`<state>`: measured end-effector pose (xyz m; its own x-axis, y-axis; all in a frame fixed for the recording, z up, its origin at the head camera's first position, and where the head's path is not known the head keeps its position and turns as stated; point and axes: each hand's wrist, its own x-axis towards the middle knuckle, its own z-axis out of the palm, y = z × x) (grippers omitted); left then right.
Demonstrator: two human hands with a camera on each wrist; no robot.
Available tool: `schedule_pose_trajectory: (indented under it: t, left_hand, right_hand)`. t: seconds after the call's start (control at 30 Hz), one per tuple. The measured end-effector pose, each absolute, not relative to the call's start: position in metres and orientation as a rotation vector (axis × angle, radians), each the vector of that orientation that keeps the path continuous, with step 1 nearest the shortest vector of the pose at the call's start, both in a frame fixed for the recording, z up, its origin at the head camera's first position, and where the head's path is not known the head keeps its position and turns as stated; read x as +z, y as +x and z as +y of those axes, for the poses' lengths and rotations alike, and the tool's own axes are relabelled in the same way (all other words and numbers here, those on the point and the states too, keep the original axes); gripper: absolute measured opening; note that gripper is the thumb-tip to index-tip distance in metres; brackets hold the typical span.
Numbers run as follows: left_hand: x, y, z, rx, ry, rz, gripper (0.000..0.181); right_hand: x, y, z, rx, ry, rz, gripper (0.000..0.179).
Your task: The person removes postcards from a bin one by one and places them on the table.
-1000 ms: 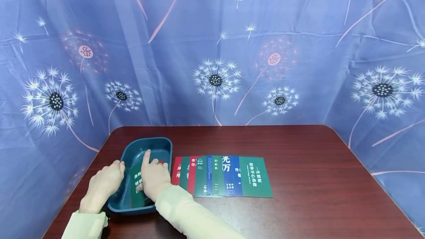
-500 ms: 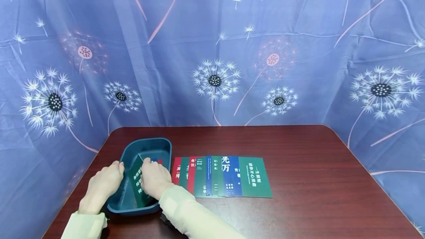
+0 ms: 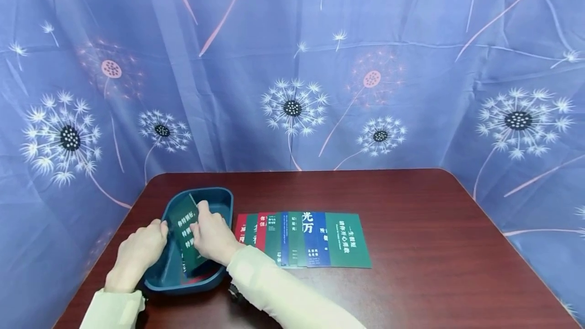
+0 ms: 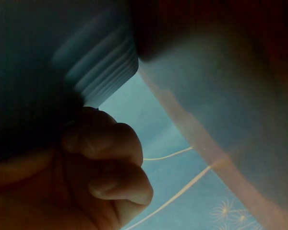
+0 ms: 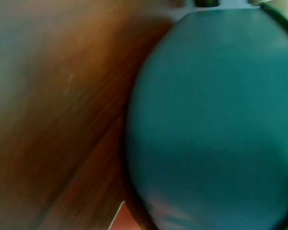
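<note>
A blue basin (image 3: pixel 220 197) stands on the left of the table. My left hand (image 3: pixel 139 252) grips its left rim; in the left wrist view the curled fingers (image 4: pixel 120 179) lie against its dark, ridged side (image 4: pixel 103 67). Inside the basin, my right hand (image 3: pixel 215 232) pinches a green card (image 3: pixel 185 230) with white lettering by its right side. The card is tilted up, its top edge near the far left rim. Below it a bit of red card (image 3: pixel 201 277) shows at the basin's bottom. The basin's outer wall (image 5: pixel 211 120) fills much of the right wrist view.
Right of the basin, a row of overlapping red, green and blue cards (image 3: pixel 345 240) lies on the brown table (image 3: pixel 411 237). A blue curtain (image 3: pixel 237 65) with dandelion print hangs behind and along the sides of the table.
My right hand goes from a pointing finger to pinching the green card, which has risen and tilted from the basin's bottom. The left hand keeps its grip on the rim.
</note>
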<state>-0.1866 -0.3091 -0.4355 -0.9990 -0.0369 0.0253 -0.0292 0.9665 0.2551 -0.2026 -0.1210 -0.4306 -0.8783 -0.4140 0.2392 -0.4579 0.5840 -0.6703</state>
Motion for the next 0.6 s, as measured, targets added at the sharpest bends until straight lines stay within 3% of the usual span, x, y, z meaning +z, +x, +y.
schedule_pose_trajectory:
  t: [0.23,0.6]
  left_hand:
    - [-0.434,-0.186,-0.309,-0.396,0.073,-3.07,0.038]
    - [-0.437,-0.187,-0.309,-0.403,0.063,-3.087,0.038]
  right_hand:
    - [-0.414,-0.2,-0.091,1.73,0.668,-2.511,0.024]
    - [-0.417,-0.195,-0.001,1.861,0.359,-2.405,0.024]
